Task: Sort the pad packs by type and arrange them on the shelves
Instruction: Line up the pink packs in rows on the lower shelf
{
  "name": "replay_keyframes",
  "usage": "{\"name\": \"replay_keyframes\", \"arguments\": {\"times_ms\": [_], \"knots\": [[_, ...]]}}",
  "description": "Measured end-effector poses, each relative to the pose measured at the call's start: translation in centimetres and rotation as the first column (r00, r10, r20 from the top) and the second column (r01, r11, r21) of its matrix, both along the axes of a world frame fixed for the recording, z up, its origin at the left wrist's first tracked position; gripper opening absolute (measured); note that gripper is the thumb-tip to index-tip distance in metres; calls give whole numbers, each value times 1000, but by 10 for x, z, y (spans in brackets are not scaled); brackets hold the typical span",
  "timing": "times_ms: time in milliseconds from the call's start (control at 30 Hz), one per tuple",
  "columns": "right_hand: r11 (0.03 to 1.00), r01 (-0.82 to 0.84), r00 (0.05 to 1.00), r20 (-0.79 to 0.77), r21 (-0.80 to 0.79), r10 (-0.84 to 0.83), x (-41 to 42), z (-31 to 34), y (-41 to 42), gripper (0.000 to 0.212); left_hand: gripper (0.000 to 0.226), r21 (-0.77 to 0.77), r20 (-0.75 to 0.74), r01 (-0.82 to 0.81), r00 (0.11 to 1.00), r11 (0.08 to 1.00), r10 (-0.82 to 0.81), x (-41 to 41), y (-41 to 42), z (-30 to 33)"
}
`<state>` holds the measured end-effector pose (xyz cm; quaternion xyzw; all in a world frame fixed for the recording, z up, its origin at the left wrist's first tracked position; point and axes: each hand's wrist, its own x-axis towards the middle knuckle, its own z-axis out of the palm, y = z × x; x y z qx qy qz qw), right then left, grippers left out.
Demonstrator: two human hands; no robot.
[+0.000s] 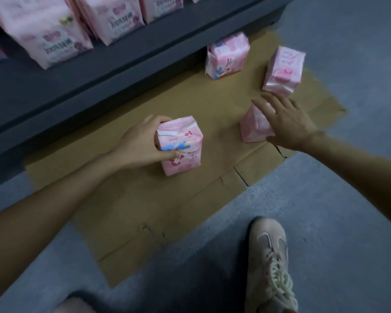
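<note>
While the shelf (127,53) along the upper left already carries a row of big packs (48,35), the left hand (142,143) at centre frame grips a small pack (181,145), thumb on the front and fingers curled round the back, standing on the cardboard (127,199). Best to lift it straight, keeping it upright. Moving right, the right hand (287,123) hovers open, fingers spread, over a second pack (254,127); whether it touches, I cannot tell. It should close squarely across the top. Two more packs (228,56) wait at upper right; match their prints before shelving.
</note>
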<state>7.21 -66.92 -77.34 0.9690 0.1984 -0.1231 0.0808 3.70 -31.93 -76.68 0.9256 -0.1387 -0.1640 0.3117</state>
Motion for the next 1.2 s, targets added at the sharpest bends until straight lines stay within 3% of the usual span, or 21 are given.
{"name": "replay_keyframes", "arguments": {"times_ms": [133, 300, 367, 467, 600, 667, 767, 867, 967, 1067, 1100, 1200], "knots": [[1000, 16, 998, -60, 15, -15, 21, -14, -11, 111, 73, 61, -48, -76, 996, 995, 79, 10, 20, -10], [994, 27, 993, -117, 104, -15, 32, -3, -3, 90, 71, 112, -68, -119, 990, 987, 127, 6, 39, -14], [954, 144, 971, -223, 263, -85, 25, 4, 14, 95, 73, 147, -80, -124, 987, 981, 137, 3, 46, -18], [803, 330, 902, -418, 497, -112, 16, 7, 43, 100, 86, 206, -136, -92, 983, 974, 122, 1, 50, -22], [795, 284, 909, -415, 536, -44, 14, 3, 69, 81, 102, 405, -159, 11, 986, 914, 58, 3, 46, -14], [810, 252, 919, -392, 530, -30, 14, 0, 74, 78, 104, 627, -37, 104, 994, 772, -103, -2, 33, -12], [811, 250, 931, -363, 530, -49, 15, -4, 80, 81, 89, 749, 149, 157, 907, 644, -394, -12, -2, -17], [817, 244, 935, -350, 523, -56, 12, -6, 80, 89, 59, 872, -114, 349, 825, 342, -554, -13, -34, -27], [830, 236, 934, -353, 505, -51, 8, -10, 78, 90, 30, 914, -229, 379, 775, 143, -588, -5, -49, -34], [842, 223, 936, -350, 491, -44, 7, -11, 81, 88, 26, 911, -359, 411, 767, -23, -532, 5, -47, -31], [838, 226, 936, -350, 496, -46, 7, -10, 83, 87, 24, 897, -391, 441, 779, -15, -491, 8, -42, -27], [833, 220, 932, -362, 507, -26, 8, -2, 95, 89, 29, 857, -376, 457, 870, 239, -318, 18, -3, -8]]}}
